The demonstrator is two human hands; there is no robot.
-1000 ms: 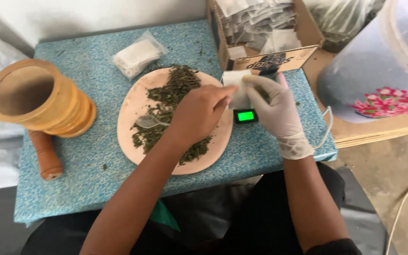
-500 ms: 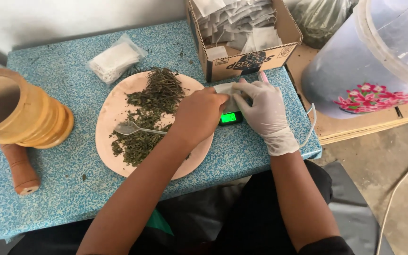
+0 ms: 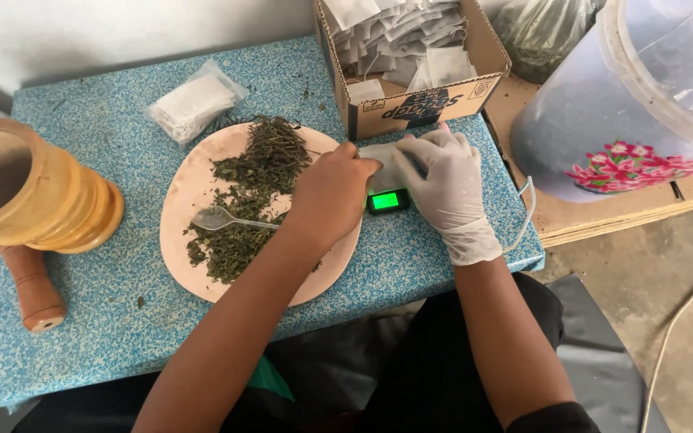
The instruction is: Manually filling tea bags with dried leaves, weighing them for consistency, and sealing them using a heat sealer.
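- Tea bag [image 3: 382, 156], small white paper pouch – sits on the pocket scale [image 3: 388, 200], w/ both hands on it. Only one view here, head cam looking down, so all below is from that.
- Scale is the landmark: lit green display faces the person, near the table [image 3: 82, 120] front-right edge, just in front of the cardboard box [image 3: 411, 96].
- Left hand [image 3: 330, 192], bare, just left of scale: fingers curled, tips pinching the bag's left edge. Grip itself partly hidden by knuckles.
- Right hand [image 3: 443, 180], white glove, over & right of scale: fingers spread half-open, pressing/steadying the bag's right side; can't tell if it actually pinches.
- Left of scale: pink plate [image 3: 182, 192] w/ heap of dried green herb [image 3: 254, 184]; clear plastic spoon [image 3: 222, 218] lies on it, untouched.
- Far left of scale: wooden mortar [image 3: 34, 188], pestle [image 3: 34, 289] lying in front of it.
- Behind-left of scale: clear packet of empty bags [image 3: 192, 103]. The box holds more white bags.
- Right of scale, off the table: big translucent tub [image 3: 627, 104] w/ flower print.
- Judgement: step in hand looks like weighing a filled bag. Next move prob. needs hands off so the reading settles, then topping up via spoon or moving the bag to the box.
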